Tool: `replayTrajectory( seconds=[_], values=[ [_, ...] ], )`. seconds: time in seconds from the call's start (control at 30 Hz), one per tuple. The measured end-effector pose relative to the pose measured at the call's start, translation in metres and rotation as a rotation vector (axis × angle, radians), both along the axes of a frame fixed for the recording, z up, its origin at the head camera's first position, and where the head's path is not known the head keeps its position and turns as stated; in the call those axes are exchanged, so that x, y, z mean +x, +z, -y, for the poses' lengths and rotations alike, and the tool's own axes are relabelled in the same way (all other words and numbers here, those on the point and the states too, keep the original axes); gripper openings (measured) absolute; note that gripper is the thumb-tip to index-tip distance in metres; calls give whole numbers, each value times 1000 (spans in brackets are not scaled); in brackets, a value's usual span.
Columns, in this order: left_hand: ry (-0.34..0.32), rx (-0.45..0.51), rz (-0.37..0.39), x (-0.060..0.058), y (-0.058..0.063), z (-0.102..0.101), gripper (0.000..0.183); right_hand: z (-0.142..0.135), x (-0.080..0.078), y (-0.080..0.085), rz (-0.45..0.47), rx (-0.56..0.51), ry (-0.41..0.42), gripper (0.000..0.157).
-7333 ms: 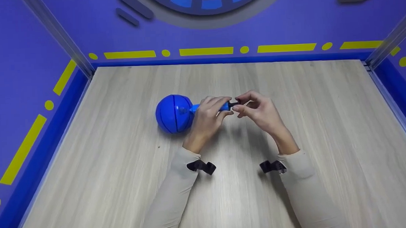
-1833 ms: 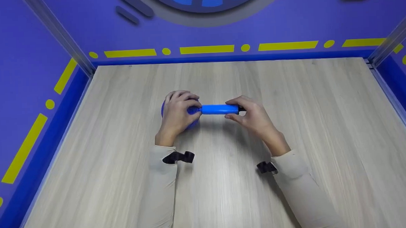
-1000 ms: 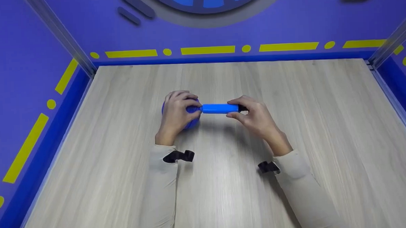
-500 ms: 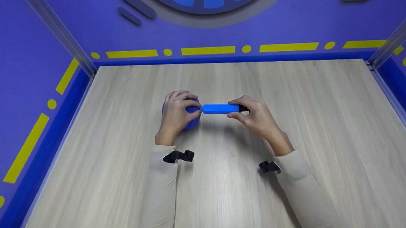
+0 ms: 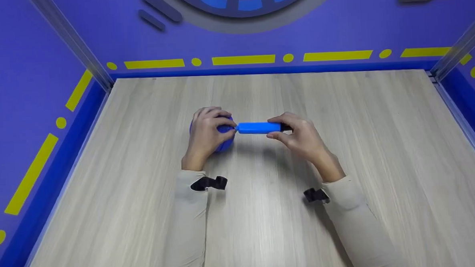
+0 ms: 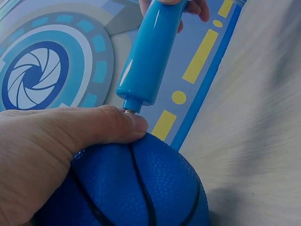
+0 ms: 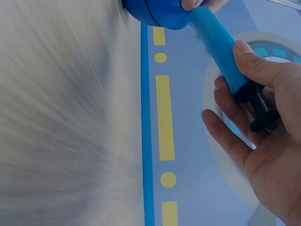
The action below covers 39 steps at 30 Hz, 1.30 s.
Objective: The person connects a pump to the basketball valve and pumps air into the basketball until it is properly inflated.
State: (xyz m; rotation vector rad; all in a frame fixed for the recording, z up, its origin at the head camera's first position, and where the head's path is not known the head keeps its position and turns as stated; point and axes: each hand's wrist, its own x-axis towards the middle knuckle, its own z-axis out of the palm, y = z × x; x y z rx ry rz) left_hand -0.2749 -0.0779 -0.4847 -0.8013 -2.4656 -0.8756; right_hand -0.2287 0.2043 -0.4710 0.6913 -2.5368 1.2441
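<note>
A small blue basketball [image 6: 160, 188] with black seams is under my left hand [image 5: 205, 137], whose fingers curve over its top. In the left wrist view, my left thumb [image 6: 127, 125] lies where the ball meets the tip of a blue hand pump [image 5: 259, 127]. A sliver of metal, likely the needle [image 6: 129, 112], shows between the pump's nozzle and the thumb; the rest of it is hidden. My right hand [image 5: 301, 136] pinches the pump's barrel near its black end. The black plunger handle [image 7: 265, 120] stands a little out of the barrel, close to my right palm.
Both hands work above a pale wood-grain table [image 5: 257, 213]. Blue panels [image 5: 233, 41] with yellow markings wall in its back and sides. Black camera mounts [image 5: 209, 183] sit on both wrists.
Since the oldest frame, my left hand has shifted from the pump to the ball, and my right from the plunger handle to the barrel. Lately the pump and right hand have edged slightly right.
</note>
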Motion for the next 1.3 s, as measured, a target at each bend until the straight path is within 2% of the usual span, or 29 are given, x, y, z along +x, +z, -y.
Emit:
replayTrajectory(
  seconds=[1.3],
  values=[
    [-7,7,4,-1,-1,2,11,-8,-1,2,15,-23,17,31]
  ],
)
